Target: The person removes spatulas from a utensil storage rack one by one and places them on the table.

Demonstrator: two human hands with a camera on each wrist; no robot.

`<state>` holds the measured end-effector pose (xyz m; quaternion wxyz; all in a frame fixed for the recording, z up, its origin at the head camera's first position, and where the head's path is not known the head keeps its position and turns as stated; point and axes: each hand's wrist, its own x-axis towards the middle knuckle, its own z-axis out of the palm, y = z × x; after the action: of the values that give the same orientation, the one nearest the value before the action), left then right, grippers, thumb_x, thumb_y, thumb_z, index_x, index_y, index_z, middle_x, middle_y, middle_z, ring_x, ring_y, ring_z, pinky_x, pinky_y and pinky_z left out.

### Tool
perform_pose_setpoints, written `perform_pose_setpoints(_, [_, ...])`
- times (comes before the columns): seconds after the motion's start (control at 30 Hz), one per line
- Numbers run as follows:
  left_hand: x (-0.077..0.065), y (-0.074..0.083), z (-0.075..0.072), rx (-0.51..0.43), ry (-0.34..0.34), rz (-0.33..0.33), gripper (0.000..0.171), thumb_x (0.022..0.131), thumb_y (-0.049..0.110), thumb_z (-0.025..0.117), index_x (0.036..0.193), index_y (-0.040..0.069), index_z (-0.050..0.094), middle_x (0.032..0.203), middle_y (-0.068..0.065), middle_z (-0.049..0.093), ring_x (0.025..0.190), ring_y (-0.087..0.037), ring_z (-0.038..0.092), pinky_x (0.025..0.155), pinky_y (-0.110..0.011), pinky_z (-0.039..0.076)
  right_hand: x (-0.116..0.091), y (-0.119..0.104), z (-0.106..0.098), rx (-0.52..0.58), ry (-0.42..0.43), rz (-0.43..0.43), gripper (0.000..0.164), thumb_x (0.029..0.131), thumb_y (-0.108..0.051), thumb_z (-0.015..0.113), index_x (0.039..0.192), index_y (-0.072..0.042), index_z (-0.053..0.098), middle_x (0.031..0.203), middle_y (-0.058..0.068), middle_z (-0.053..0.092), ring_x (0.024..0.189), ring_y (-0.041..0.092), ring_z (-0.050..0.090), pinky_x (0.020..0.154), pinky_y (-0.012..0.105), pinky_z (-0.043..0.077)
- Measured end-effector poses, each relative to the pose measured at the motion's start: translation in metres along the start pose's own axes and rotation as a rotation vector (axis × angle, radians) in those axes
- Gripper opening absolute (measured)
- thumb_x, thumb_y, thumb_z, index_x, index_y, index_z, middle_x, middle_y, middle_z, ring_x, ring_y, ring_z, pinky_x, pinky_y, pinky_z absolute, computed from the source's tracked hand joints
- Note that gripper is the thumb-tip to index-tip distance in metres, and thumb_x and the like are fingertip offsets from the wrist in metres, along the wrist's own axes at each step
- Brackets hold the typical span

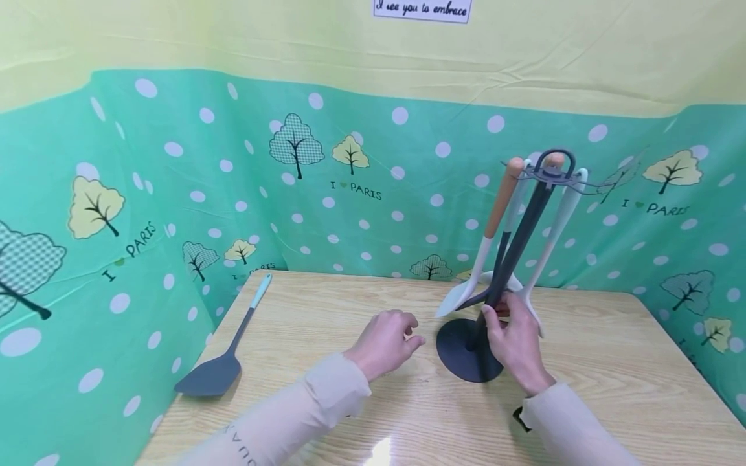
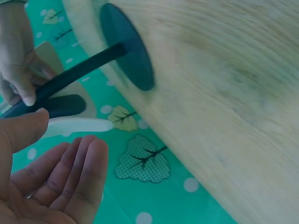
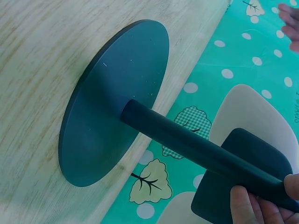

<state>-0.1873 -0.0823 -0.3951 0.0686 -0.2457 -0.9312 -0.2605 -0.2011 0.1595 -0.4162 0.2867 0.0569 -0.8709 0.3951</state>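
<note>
In front of me, the green cloth point(image 1: 379, 155) repeats "I PARIS", with a small green heart point(image 1: 344, 186) between the words. Above, on the yellow cloth point(image 1: 262, 39), a bordered label point(image 1: 422, 13) reads "I see you to embrace". My left sleeve point(image 1: 291, 414) carries partial letters, seemingly "OUAX".

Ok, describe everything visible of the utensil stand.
The smooth, dark utensil stand, material unclear, has a round flat base, straight pole and top loop. Utensils hang around the pole, which the right hand grips. Its base seems to rest on the table; it leans right in the head view, true tilt unclear.
</note>
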Motion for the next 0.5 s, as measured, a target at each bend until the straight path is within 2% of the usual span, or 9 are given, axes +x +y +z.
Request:
perform_pose_setpoints(0.27, [0.011, 0.016, -0.003, -0.046, 0.008, 0.024, 0.02, 0.086, 0.025, 0.072, 0.097, 0.009, 0.072, 0.086, 0.0, 0.067, 0.073, -0.007, 0.058, 0.064, -0.019, 0.048, -0.001, 0.0, 0.002, 0.007, -0.008, 0.002, 0.013, 0.091, -0.008, 0.063, 0.101, -0.005, 0.057, 0.091, 0.01, 0.062, 0.084, 0.025, 0.064, 0.067, 0.039, 0.056])
perform_pose_setpoints(0.5, [0.019, 0.031, -0.001, -0.099, 0.013, 0.037, 0.025, 0.087, 0.028, 0.071, 0.103, 0.009, 0.071, 0.09, -0.001, 0.067, 0.077, -0.009, 0.061, 0.066, -0.018, 0.048, -0.001, 0.001, 0.001, 0.004, 0.001, -0.002, 0.013, 0.09, -0.008, 0.064, 0.101, -0.005, 0.057, 0.091, 0.011, 0.062, 0.084, 0.025, 0.064, 0.067, 0.041, 0.056])
